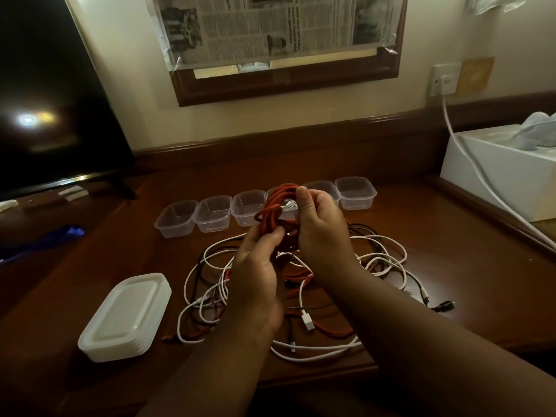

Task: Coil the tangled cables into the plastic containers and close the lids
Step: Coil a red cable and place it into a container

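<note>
A person's two hands meet above a dark wooden tabletop (pixel 421 236), working a red cable (pixel 275 206) that is wound into a loose coil. The left hand (pixel 255 278) has its fingers curled around the lower part of the coil. The right hand (pixel 320 233) grips the coil's right side, with its thumb raised near the top loop. A short white piece shows inside the coil, though what it is cannot be told.

Taking the coil as the landmark: directly behind it runs a row of clear plastic containers (pixel 213 213), all open, set side by side; the coil hides part of the one in the middle. Below the coil, on the tabletop, lies a tangled pile of cables (pixel 376 260), white, black and red, spreading out to both sides of the forearms. A white plug (pixel 307 320) rests in the pile, below the coil. To the lower left of the coil sits a stack of white lids (pixel 126 317). Far to the left stands a dark screen (pixel 54 100). To the right is a white box (pixel 505 182) with a white cord running across it.
</note>
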`<state>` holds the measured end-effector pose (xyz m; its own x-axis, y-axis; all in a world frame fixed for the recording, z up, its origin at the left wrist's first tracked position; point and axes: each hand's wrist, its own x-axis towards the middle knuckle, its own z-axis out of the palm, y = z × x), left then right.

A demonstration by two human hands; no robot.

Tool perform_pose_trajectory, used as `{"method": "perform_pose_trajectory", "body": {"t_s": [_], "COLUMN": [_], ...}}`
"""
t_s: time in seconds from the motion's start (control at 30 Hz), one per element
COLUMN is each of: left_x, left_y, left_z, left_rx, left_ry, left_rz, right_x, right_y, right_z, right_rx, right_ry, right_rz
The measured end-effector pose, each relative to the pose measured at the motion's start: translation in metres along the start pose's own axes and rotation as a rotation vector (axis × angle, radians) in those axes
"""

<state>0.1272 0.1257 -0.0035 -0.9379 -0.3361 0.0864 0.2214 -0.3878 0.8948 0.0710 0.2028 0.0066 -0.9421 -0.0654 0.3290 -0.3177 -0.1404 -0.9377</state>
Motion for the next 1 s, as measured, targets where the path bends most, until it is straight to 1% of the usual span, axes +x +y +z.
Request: {"method": "perform_pose_trajectory", "body": {"t_s": [0.07,0.13,0.2,0.33,0.4,0.5,0.6,0.67,0.77,0.93,1.0], "left_x": [0.002,0.004,0.006,0.011,0.014,0.019,0.021,0.023,0.025,0.033,0.037], "left_y": [-0.001,-0.001,-0.001,0.004,0.009,0.017,0.023,0.023,0.022,0.033,0.033], "left_z": [-0.001,-0.004,-0.006,-0.009,-0.013,-0.023,-0.026,-0.026,-0.023,-0.022,-0.025], "left_rx": [-0.080,-0.167,-0.169,-0.022,0.060,0.189,0.330,0.364,0.336,0.731,0.799], "left_ry": [-0.030,-0.114,-0.166,-0.108,-0.116,-0.147,-0.211,-0.207,-0.173,-0.190,-0.128], "left_rz": [-0.006,-0.027,-0.050,-0.081,-0.085,-0.100,-0.097,-0.074,-0.084,-0.057,0.003], "right_x": [0.000,0.002,0.004,0.013,0.020,0.029,0.034,0.036,0.037,0.040,0.042], "right_y": [0.000,0.000,-0.002,-0.003,-0.011,-0.027,-0.035,-0.039,-0.041,-0.039,-0.036], "right_z": [0.000,-0.001,-0.001,-0.004,-0.013,-0.029,-0.037,-0.036,-0.032,-0.033,-0.034], "right_rx": [-0.008,-0.011,-0.020,-0.152,-0.252,-0.492,-0.589,-0.646,-0.762,-0.951,-1.024], "right_ry": [-0.036,-0.060,-0.084,-0.175,-0.296,-0.506,-0.603,-0.597,-0.547,-0.470,-0.434], "right_rz": [0.040,0.095,0.135,0.105,0.126,0.126,0.123,0.065,-0.070,-0.253,-0.339]}}
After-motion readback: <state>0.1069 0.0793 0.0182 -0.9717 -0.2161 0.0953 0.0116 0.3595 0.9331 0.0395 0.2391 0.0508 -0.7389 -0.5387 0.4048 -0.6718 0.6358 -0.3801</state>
